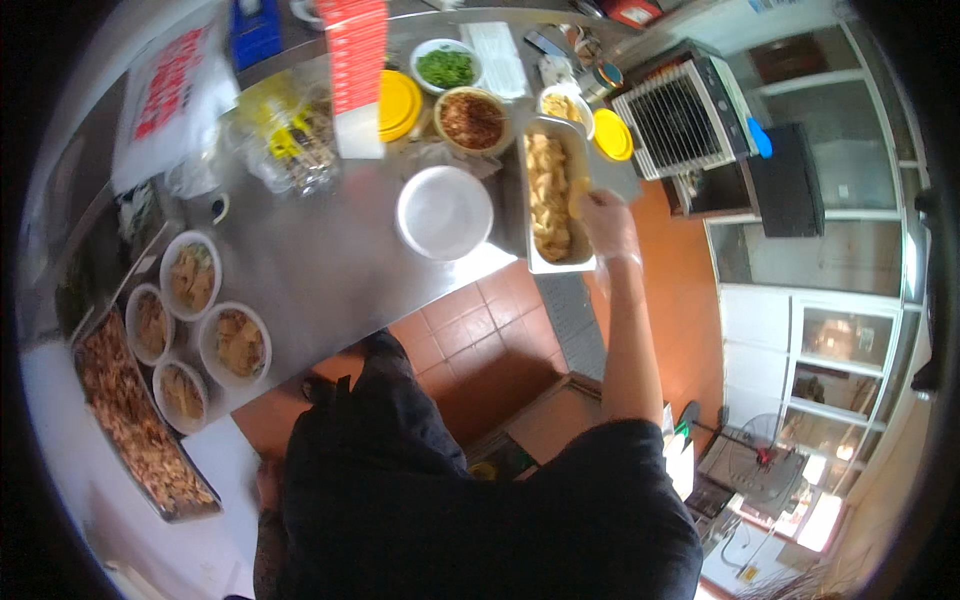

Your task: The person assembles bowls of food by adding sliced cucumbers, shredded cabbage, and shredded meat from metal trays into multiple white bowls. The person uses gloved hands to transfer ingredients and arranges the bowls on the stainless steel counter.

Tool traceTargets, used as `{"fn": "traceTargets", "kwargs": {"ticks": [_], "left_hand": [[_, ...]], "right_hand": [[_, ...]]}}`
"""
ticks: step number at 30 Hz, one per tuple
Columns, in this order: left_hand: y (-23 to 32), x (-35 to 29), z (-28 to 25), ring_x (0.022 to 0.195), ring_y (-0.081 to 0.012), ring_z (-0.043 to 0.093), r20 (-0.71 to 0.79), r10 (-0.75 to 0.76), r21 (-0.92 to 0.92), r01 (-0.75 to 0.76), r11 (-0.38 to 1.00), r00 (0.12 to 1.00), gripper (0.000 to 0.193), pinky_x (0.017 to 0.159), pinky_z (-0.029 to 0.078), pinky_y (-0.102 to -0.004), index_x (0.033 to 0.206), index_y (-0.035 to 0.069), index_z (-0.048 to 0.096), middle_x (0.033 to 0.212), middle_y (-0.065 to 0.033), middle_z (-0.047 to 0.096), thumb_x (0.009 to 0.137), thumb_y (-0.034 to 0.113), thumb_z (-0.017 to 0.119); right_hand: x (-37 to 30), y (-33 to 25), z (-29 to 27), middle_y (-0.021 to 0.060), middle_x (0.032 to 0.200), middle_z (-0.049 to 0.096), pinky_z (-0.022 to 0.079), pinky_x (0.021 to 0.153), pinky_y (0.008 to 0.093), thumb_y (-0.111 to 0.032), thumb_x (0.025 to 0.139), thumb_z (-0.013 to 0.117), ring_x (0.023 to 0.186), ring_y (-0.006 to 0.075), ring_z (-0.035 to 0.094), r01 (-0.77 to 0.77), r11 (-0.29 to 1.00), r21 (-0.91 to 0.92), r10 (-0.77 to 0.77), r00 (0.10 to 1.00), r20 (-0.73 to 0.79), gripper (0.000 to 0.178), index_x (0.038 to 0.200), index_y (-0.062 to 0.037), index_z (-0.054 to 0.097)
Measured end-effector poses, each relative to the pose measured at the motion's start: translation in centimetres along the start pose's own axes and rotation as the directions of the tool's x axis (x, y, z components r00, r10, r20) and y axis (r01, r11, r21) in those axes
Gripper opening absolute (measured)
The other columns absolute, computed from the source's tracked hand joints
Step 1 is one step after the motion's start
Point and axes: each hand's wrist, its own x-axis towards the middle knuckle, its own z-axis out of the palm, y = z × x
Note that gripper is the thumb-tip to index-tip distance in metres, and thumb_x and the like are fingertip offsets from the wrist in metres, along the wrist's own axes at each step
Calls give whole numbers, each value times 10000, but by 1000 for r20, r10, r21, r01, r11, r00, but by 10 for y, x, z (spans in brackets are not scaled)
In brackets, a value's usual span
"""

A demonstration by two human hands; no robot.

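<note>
My right hand (608,225), in a clear plastic glove, is closed over the right rim of a long metal pan (560,267). Between its fingers is a pale yellow piece (577,196), blurred, its kind unclear. Pale yellow folded food pieces (548,190) fill the pan. A white bowl (445,213) stands on the steel counter just left of the pan. Low by my side hangs my left hand (268,485), dim and partly cut off by my clothes; its fingers do not show clearly.
Bowls of chopped greens (445,66) and reddish-brown topping (472,121) stand behind the white bowl, near yellow lids (398,105). Several filled bowls (236,345) sit at the left, beside a long tray of browned food (140,420). A black grilled appliance (680,120) stands right.
</note>
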Motion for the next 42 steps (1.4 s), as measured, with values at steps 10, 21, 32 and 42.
{"fn": "traceTargets", "kwargs": {"ticks": [10, 21, 32, 42], "left_hand": [[-38, 11, 28, 790, -214, 656, -35, -209, -546, 156, 823, 977, 318, 680, 522, -338, 1083, -30, 649, 903, -114, 694, 969, 261, 590], [106, -71, -60, 808, -213, 679, -214, 122, -421, -204, 884, 969, 338, 712, 551, -351, 1068, 8, 665, 936, -131, 706, 974, 325, 595], [355, -77, -56, 683, -357, 669, 55, 800, 300, -774, 558, 598, 256, 646, 533, -448, 792, 61, 678, 747, -160, 677, 897, 281, 602], [435, -44, -18, 785, -338, 680, 511, 674, 351, -845, 403, 533, 360, 658, 520, -454, 807, 74, 664, 859, -156, 686, 899, 421, 633]], "right_hand": [[-292, -208, 263, 69, 867, 675, 506, 674, 311, -287, 911, 649, 743, 149, 611, 385, 820, 423, -564, 415, 714, 313, 1085, -28, 683], [-395, -275, 423, 132, 888, 690, 528, 668, 374, -210, 943, 537, 738, 258, 661, 684, 671, 286, -640, 340, 689, 286, 1104, -14, 670], [-320, -249, 305, 107, 1406, 477, 428, 936, 380, -454, 975, 535, 1124, 234, 531, -653, 95, 751, -425, 656, 624, 685, 1535, -176, 254], [-220, -158, 272, 129, 1533, 366, 227, 1166, 484, -568, 975, 404, 1387, 297, 363, -556, 48, 830, -276, 791, 546, 745, 1535, -98, 263]]}}
